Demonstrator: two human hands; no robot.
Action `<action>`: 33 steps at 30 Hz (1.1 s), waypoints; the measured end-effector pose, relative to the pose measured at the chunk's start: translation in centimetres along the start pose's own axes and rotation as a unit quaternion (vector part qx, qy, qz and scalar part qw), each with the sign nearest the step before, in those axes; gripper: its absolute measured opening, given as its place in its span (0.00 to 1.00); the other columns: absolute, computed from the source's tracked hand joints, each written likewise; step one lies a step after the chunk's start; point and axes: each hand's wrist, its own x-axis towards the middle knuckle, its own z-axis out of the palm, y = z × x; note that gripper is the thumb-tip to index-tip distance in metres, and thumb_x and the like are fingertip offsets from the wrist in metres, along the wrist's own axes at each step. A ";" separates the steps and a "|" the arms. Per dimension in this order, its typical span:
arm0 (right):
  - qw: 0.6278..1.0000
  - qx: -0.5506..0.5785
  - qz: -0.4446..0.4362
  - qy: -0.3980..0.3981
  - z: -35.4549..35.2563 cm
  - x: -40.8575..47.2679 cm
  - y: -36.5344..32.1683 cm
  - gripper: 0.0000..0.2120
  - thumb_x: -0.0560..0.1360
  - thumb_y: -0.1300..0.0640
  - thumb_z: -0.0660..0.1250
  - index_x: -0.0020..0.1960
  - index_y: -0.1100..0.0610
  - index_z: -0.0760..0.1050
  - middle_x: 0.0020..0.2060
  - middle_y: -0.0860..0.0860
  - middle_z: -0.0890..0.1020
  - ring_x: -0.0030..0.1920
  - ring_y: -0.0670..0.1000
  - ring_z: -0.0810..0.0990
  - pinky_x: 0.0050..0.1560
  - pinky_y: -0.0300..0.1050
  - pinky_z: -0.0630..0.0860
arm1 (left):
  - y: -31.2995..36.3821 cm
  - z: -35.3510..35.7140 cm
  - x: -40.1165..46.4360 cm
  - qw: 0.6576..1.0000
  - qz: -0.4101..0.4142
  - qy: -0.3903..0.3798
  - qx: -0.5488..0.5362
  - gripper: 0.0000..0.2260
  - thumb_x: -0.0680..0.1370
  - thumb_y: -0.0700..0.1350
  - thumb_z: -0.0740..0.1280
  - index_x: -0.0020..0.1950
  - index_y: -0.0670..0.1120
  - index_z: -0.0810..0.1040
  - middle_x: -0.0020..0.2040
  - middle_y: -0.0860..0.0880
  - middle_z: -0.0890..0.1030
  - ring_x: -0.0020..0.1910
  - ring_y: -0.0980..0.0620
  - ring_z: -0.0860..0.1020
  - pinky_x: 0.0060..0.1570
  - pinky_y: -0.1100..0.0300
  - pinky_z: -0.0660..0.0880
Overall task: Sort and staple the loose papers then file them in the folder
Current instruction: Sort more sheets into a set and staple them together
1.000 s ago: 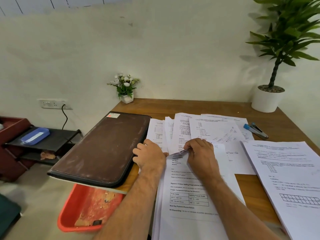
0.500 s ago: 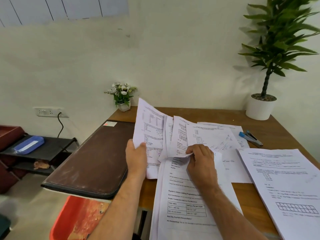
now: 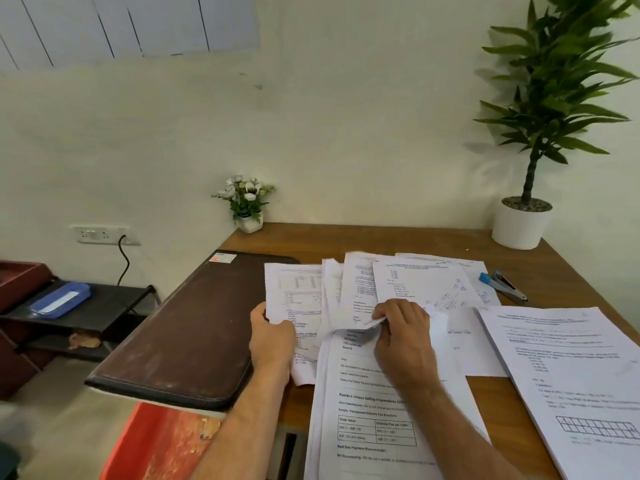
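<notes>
left hand (image 3: 272, 339) grips thin white paper sheet (image 3: 294, 299) | right hand (image 3: 403, 336) pinches folded corner | floppy, light: hold near edge

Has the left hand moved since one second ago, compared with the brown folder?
Yes. The left hand rose from the desk beside the brown folder, lifting a sheet over the folder's right edge.

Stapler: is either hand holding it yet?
No, the stapler lies on the desk beyond the right hand; both hands hold papers.
</notes>
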 end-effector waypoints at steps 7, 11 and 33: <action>0.999 -0.016 -0.024 -0.026 0.8 -0.4 0.4 0.11 0.75 0.60 0.57 0.48 0.53 0.78 0.48 0.48 0.80 0.51 0.54 0.75 0.55 0.44 0.70 | 2.2 -0.9 0.6 0.986 0.020 -0.013 0.166 0.02 0.78 0.43 0.70 0.49 0.47 0.79 0.46 0.50 0.85 0.42 0.51 0.84 0.40 0.53 0.80; 0.998 -0.038 -0.029 -0.045 0.8 -0.2 0.9 0.12 0.74 0.67 0.67 0.51 0.54 0.81 0.50 0.49 0.81 0.53 0.55 0.76 0.56 0.52 0.76 | 3.9 -0.9 0.2 0.989 0.012 -0.075 0.125 0.09 0.76 0.45 0.74 0.43 0.44 0.75 0.44 0.46 0.85 0.42 0.47 0.86 0.49 0.46 0.81; 0.980 0.026 -0.119 0.158 -9.6 14.5 -14.5 0.11 0.72 0.68 0.60 0.50 0.58 0.76 0.45 0.54 0.78 0.45 0.58 0.75 0.54 0.52 0.69 | 15.4 -3.5 -6.8 0.950 0.275 -0.142 -0.049 0.11 0.83 0.43 0.63 0.48 0.44 0.85 0.45 0.39 0.85 0.41 0.47 0.79 0.46 0.52 0.75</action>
